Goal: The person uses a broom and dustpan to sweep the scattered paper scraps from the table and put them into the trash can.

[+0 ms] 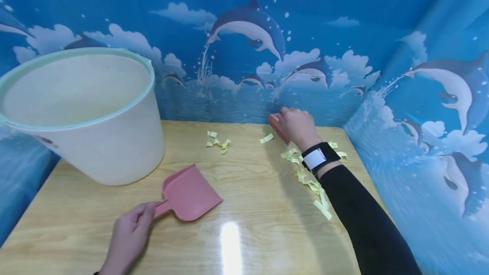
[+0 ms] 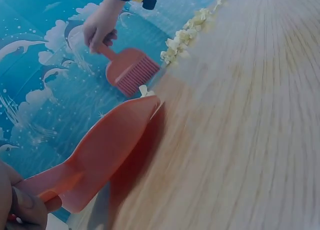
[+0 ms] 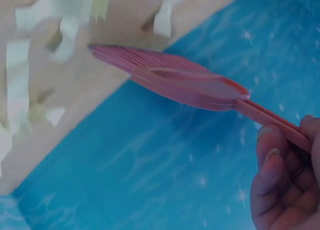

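Brush (image 1: 278, 128) | right hand (image 1: 296, 126) grips; bristles only in wrist view | left hand (image 1: 127, 237) holds dustpan (image 1: 189, 193)

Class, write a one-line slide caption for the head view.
Right hand holds a pink brush by paper scraps; left hand holds a dustpan.

A large bucket (image 1: 82, 113) fills the table's (image 1: 248, 232) left rear corner. Blue walls (image 1: 420, 118) close off the back and right edges. Paper scraps (image 1: 309, 181) lie scattered near the right side and rear middle. Bare wood stretches across the centre and front, open for passing between the dustpan (image 1: 189, 192) and scraps.
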